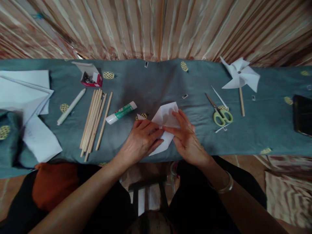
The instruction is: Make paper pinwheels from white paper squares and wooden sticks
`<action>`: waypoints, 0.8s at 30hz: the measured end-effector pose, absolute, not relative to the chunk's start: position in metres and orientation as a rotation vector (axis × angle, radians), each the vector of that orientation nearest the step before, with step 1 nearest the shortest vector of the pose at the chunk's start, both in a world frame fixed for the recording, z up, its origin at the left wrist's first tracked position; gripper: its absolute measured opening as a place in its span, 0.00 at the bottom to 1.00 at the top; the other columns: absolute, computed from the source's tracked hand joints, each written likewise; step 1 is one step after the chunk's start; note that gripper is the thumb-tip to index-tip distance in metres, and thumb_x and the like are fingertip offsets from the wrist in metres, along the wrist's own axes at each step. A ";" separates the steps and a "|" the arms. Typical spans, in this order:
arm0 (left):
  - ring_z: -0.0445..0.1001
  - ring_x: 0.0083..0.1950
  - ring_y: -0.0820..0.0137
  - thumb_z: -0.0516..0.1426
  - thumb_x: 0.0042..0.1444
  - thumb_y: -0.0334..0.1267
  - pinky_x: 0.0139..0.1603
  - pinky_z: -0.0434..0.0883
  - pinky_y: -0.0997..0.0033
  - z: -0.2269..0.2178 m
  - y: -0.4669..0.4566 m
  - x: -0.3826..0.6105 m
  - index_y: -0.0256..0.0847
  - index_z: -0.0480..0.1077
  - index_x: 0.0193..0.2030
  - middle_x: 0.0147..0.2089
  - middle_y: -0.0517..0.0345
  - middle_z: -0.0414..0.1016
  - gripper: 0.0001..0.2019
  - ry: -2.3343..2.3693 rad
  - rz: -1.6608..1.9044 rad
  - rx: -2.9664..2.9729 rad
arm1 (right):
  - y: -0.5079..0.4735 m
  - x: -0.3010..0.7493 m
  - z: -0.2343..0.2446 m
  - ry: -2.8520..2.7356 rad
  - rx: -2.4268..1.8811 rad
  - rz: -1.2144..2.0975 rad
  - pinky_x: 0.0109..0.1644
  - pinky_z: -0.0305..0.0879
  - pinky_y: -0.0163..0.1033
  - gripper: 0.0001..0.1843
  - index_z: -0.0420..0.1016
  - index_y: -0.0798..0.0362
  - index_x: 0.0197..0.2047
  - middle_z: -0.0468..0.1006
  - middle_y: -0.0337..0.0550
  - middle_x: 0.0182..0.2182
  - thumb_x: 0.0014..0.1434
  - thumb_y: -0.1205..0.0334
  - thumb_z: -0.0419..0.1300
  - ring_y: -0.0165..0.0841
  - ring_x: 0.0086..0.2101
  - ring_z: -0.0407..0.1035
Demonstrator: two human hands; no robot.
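A white paper pinwheel (168, 115), its blades folded toward the middle, lies at the front of the table between my hands. From the left, my left hand (143, 138) presses on it with bent fingers, covering part of the paper. My right hand (184, 138) grips the other side, index fingertip at the centre and thumb side near the front blade. The fingers of both hands meet close to the centre, and whatever sits beneath them is hidden. A glue stick (122, 112) with a green label lies just left of the paper.
Left are several wooden sticks (91, 123), a white candle-like stick (71, 106), an open red box (92, 78) of small dark pieces, and paper sheets (36, 81). Right are green-handled scissors (219, 113), paper strips (220, 97), a pinwheel on a stick (240, 74) and a black object (302, 113).
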State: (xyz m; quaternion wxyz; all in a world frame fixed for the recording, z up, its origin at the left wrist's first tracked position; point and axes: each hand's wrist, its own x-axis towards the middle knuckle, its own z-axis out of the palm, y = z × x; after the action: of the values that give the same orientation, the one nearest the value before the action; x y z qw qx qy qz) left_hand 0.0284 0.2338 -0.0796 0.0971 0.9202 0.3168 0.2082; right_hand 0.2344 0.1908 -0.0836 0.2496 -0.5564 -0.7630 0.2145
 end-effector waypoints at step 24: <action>0.70 0.48 0.57 0.54 0.65 0.41 0.49 0.65 0.54 -0.075 0.232 0.033 0.36 0.74 0.48 0.45 0.49 0.76 0.13 0.957 0.492 2.709 | 0.194 0.231 -0.080 -2.023 -1.536 0.576 0.68 0.49 0.63 0.23 0.79 0.47 0.49 0.58 0.41 0.69 0.57 0.73 0.51 0.47 0.70 0.44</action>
State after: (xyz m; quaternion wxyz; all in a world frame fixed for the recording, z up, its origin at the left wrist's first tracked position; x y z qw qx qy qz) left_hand 0.0326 0.2322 -0.0752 0.1131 0.9234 0.3263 0.1675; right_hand 0.2306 0.1937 -0.0800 0.2653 -0.5687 -0.7489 0.2130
